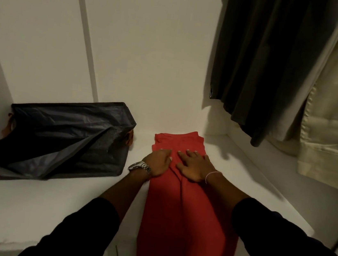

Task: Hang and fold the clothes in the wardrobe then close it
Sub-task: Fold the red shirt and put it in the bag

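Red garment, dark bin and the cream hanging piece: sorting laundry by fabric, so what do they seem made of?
Red garment: matte woven or knit cloth, probably cotton; soft creases, no shine.
Dark bin: thin synthetic fabric, likely nylon; its saggy walls glint faintly.
Cream piece: satin-like, glossy along the folds.

You are looking into a home wardrobe: plain white walls [143,38] close round a white shelf [24,205], a dark garment [264,65] and a cream one [335,128] hang at the right, and a grey fabric storage box [59,141] lies collapsed on the shelf.
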